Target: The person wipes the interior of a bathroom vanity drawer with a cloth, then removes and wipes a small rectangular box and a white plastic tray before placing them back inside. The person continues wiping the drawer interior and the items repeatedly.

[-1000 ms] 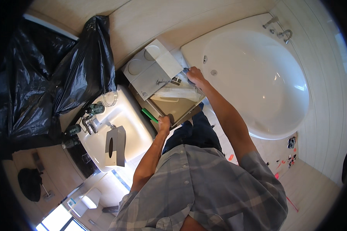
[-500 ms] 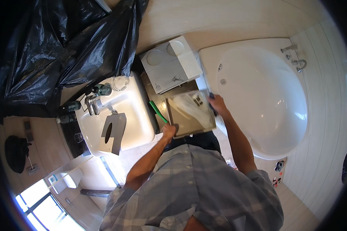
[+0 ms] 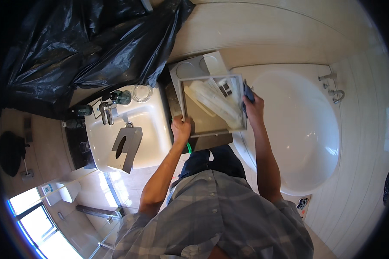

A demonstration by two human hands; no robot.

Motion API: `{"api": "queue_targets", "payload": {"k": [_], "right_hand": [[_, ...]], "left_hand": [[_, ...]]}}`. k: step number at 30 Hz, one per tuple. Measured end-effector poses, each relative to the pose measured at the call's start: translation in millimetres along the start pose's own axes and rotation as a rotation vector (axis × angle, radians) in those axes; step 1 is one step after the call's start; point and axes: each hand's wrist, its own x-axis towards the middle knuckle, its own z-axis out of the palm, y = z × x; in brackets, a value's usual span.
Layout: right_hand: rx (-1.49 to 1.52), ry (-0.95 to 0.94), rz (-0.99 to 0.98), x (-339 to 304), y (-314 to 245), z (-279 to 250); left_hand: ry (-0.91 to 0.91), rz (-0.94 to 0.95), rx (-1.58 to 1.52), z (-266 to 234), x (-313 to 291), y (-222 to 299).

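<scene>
- Head view: gripping shallow tray [image 3: 199, 125] by left wall with closed left hand [image 3: 181, 129].
- Clutching dark cloth [image 3: 247, 93] in right hand [image 3: 256, 108] beside tray's right edge (can't tell if touching it).
- Holding tray over brown cabinet [image 3: 212, 140], probably at lifting step; seemingly calling for level support, given loose whitish items [image 3: 216, 102] inside.
- Working around pale box [image 3: 191, 67] behind, being flanked by sink [image 3: 150, 125] left, bathtub [image 3: 298, 129] right.

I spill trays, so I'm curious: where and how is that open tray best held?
The tray is probably best gripped by opposite side walls, from left and right at once: it's open-topped, with raised straight edges and pale things inside. The left hand and right hand are at those sides.
</scene>
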Motion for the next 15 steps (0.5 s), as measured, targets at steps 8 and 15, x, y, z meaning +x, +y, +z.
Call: {"api": "queue_targets", "payload": {"k": [8, 15], "right_hand": [[-0.146, 0.126, -0.161, 82, -20, 73], [-0.093, 0.124, -0.521, 109, -58, 96]], "left_hand": [[0.205, -0.053, 0.197, 27, 71, 17], [0.297, 0.119, 0.222, 51, 79, -7]]}}
